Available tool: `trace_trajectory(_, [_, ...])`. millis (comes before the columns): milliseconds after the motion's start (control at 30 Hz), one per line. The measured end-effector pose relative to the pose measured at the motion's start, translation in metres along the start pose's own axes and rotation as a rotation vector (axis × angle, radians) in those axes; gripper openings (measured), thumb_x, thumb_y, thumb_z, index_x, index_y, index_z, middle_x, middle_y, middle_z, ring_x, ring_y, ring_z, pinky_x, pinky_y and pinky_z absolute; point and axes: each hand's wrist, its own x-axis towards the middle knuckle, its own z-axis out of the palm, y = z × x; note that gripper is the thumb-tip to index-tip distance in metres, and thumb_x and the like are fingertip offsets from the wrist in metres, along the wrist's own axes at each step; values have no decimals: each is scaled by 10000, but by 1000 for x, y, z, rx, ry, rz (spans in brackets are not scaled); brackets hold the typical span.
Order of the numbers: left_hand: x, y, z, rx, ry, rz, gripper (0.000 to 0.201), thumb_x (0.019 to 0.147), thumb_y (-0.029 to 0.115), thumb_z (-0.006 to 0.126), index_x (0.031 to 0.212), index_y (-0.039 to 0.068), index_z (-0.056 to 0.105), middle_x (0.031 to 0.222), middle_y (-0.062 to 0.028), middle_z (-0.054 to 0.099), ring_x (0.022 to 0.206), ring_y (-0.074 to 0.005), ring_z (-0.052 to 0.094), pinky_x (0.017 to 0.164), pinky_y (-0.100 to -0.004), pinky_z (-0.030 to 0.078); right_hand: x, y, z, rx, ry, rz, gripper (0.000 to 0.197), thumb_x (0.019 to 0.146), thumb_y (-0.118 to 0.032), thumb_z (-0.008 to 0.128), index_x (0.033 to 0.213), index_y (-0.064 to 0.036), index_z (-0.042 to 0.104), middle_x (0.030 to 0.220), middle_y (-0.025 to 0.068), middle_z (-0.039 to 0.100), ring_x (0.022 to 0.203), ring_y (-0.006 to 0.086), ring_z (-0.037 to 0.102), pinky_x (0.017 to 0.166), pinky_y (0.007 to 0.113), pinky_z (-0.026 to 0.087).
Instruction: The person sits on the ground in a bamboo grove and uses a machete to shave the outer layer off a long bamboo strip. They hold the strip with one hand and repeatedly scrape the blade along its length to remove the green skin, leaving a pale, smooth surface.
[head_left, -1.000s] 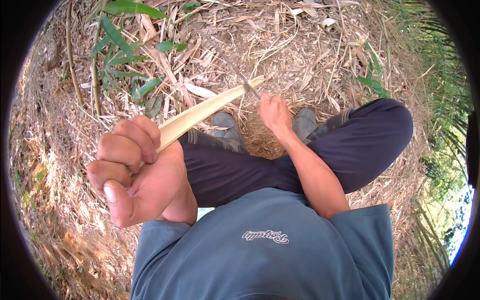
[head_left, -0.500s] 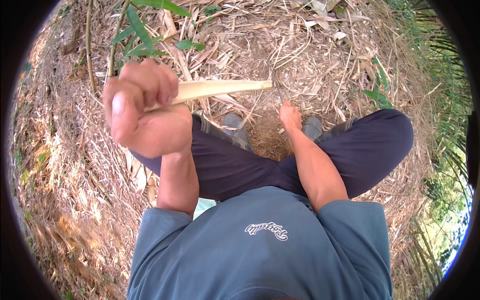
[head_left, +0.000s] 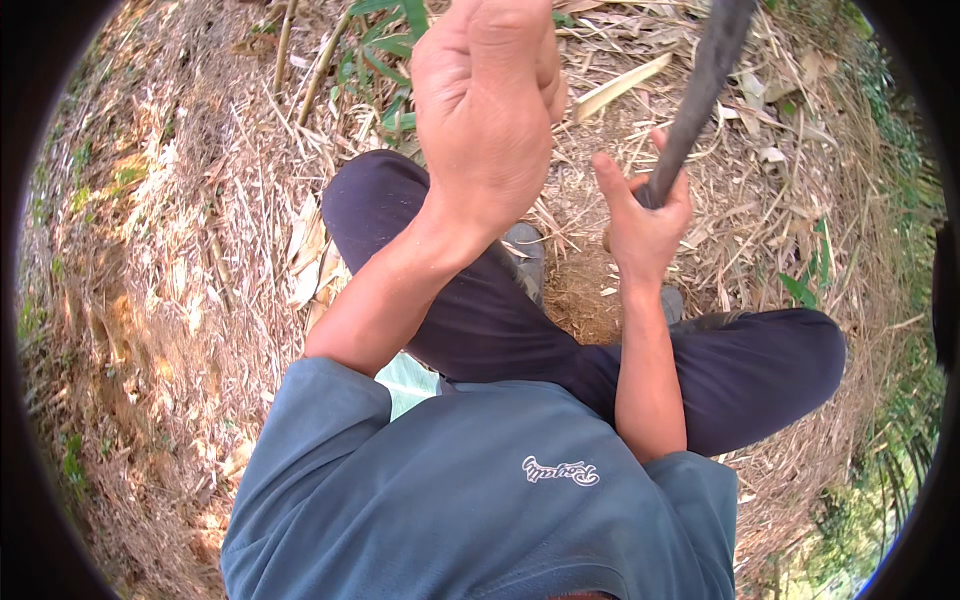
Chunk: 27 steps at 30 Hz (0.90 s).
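Observation:
My left hand (head_left: 490,110) is raised in a fist at the upper middle, its fingers mostly turned out of sight. From behind it a pale, split bamboo strip (head_left: 622,87) juts out to the upper right. Lower and to the right, my right hand (head_left: 648,220) grips a long dark knife (head_left: 698,95). The blade slants up past the top edge and is slightly blurred; its handle is mostly hidden in the palm. My thumb sticks up to the left of the blade. Blade and strip appear apart.
Dry leaves and shavings (head_left: 740,180) cover the ground. Thin upright stems (head_left: 322,75) and green leaves (head_left: 390,50) stand beyond my left hand. My bent legs (head_left: 750,375) lie below both hands, with a shoe (head_left: 525,255) between them.
My left hand has moved right and up with the bamboo strip, which now tilts upward. My right hand has lifted off the low spot between my shoes, swinging the blade upright.

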Motion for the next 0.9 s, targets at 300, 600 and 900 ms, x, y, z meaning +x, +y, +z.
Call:
trace_trajectory(300, [-14,-29,0,597,89,-239,196,1006,249,643,950,62,645,820,4,628,779,-72,581,754,-248,450,10,45,-22,137,183,362,217,908,-123,743,1020,49,672,610,-42,498,489,59,436,458,254,355])
trace_trajectory(600, [-55,30,-104,1850,-868,-270,314,983,287,583,1022,9,725,1112,-180,718,1174,-320,650,1074,-508,432,26,34,-36,374,223,370,232,954,-170,705,875,34,626,603,-11,469,483,93,411,477,268,392])
trace_trajectory(900, [-131,-8,-75,1947,-694,-266,764,859,501,675,1332,-83,539,1468,-280,474,1402,-389,426,1222,-478,236,38,32,-38,310,232,314,217,948,-119,692,801,22,617,575,22,536,443,94,469,416,266,389])
